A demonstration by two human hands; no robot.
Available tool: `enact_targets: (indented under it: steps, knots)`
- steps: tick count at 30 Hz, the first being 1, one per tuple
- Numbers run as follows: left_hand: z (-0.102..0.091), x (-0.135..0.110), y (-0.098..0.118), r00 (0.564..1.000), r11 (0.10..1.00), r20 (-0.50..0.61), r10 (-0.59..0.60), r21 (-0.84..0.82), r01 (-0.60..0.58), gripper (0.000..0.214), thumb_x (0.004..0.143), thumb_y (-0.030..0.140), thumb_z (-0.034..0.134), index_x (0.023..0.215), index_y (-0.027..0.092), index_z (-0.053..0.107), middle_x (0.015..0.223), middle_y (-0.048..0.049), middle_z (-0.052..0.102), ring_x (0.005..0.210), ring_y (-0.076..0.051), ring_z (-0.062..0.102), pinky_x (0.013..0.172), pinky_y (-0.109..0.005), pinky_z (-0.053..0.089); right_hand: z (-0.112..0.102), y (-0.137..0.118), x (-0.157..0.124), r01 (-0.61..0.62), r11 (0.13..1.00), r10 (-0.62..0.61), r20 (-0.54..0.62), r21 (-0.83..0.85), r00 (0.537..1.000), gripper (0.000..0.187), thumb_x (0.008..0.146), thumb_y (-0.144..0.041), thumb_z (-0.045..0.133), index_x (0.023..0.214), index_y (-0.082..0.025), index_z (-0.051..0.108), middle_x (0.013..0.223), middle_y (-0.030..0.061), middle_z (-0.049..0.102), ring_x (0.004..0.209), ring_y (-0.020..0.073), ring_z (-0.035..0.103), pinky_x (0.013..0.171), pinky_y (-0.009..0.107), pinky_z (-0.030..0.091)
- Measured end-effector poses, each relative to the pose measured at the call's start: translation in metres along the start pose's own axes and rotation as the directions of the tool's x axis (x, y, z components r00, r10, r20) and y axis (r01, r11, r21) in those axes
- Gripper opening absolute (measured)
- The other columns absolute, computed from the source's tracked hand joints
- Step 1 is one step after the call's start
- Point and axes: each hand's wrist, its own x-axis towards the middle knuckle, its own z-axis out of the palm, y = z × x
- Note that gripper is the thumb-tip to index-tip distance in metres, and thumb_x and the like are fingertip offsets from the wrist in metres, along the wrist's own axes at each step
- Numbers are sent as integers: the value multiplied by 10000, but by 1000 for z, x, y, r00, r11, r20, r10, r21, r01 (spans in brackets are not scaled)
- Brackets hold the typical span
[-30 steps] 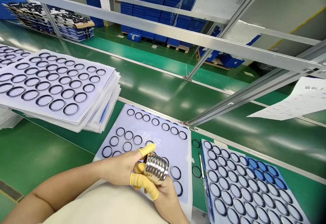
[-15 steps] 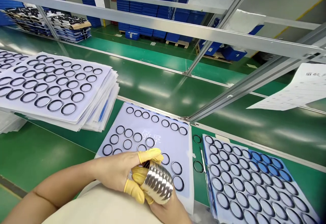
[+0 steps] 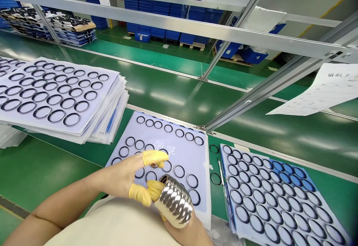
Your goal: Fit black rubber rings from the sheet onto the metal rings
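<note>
Step in hand, by judgement: manual handling of a column of polished metal rings [image 3: 175, 201], about the right hand [image 3: 191, 231]. Next move, by judgement: calls for the right fingers to stay bunched, lest rings slip off their tips.

Right hand: fingers drawn together and passed through the column, so that the rings sit around them; tips in yellow finger cots [image 3: 153, 189] protrude from its left end. Column tilted, above the near part of the white sheet. Firmness of hold: cannot be told; most of the fingers hidden.

Left hand [image 3: 123, 175]: thumb and forefinger spread wide, likewise in yellow cots, gripping nothing visible; just beside the right fingertips. Contact with them: cannot be told.

White sheet [image 3: 186, 154]: beneath the hands, lying flat, bearing dark-edged rings [image 3: 199, 200] in incomplete rows.

To the left: pile of sheets [image 3: 113, 78], the top one set with rings in rows.

To the right: ring-covered sheet [image 3: 246, 233]; between it and the white sheet, two single rings and a slim white tool [image 3: 220, 171] on the green tabletop [image 3: 119, 134].
</note>
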Motion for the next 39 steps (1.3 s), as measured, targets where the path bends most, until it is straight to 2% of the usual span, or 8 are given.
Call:
enact_targets:
  steps: [3, 7, 13, 21, 28, 33, 36, 39]
  knots:
    - [-7, -1, -5, 997, 932, 1, -77, -356, 73, 539, 858, 554, 560, 1249, 182, 552, 875, -64, 660, 652, -116, 611, 601, -227, 492, -2, 1, 8, 4, 999, -7, -72, -37, 997, 396, 864, -183, 548, 1244, -287, 585, 892, 56, 754, 802, 234, 702, 712, 359, 577]
    - [-8, 6, -6, 842, 754, 535, -69, -524, 395, 577, 834, 557, 595, 1231, 141, 552, 549, 14, 606, 329, -60, 463, 328, -138, 297, -2, 2, 23, 12, 994, -3, -82, 110, 997, 228, 843, -114, 501, 928, -269, 646, 569, -12, 623, 493, 167, 563, 511, 297, 482]
    - [6, 21, -13, 596, 659, 800, 75, -488, 572, 544, 746, 533, 697, 1100, 124, 636, 543, -25, 647, 295, -123, 505, 309, -197, 423, 0, 2, 29, -45, 984, 51, -30, 172, 998, 180, 841, -129, 500, 727, -240, 584, 531, -22, 519, 460, 141, 471, 517, 294, 427]
    - [13, 24, -24, 454, 660, 886, 92, -396, 639, 504, 717, 488, 734, 1058, 123, 669, 765, -108, 723, 555, -240, 688, 403, -286, 532, -4, 2, 33, -18, 989, 29, -74, 145, 997, 241, 820, -114, 470, 618, -234, 415, 527, -35, 427, 468, 127, 394, 463, 269, 349]
    - [15, 18, -32, 551, 604, 832, 58, -469, 644, 628, 742, 483, 721, 1250, 151, 560, 725, -79, 721, 555, -235, 694, 426, -279, 540, -18, 3, 35, -17, 1000, 16, 58, 8, 998, 279, 837, -53, 498, 1059, -203, 577, 914, 87, 702, 892, 218, 641, 771, 375, 520]
    - [14, 13, -35, 611, 644, 789, 57, -497, 582, 667, 811, 551, 620, 1325, 149, 485, 603, -37, 690, 431, -189, 647, 408, -243, 517, -29, 6, 31, -21, 997, 41, 279, -73, 959, 545, 833, -35, 502, 1341, -231, 466, 1271, 125, 617, 1285, 284, 462, 1042, 529, 380]
    - [12, 10, -29, 606, 714, 795, 22, -437, 547, 676, 836, 590, 554, 1336, 143, 471, 639, -39, 692, 397, -154, 617, 382, -211, 474, -33, 6, 26, -117, 991, 79, 430, 62, 899, 759, 839, -325, 642, 1479, -206, 252, 1449, 151, 451, 1394, 328, 312, 1123, 543, 279]
    - [12, 9, -21, 710, 835, 704, -20, -379, 398, 704, 811, 669, 508, 1277, 142, 538, 811, -89, 715, 492, -130, 640, 431, -195, 468, -32, 6, 22, -170, 968, 73, 445, 184, 892, 960, 793, -602, 610, 1513, -179, 136, 1530, 166, 309, 1423, 360, 235, 1151, 551, 192]
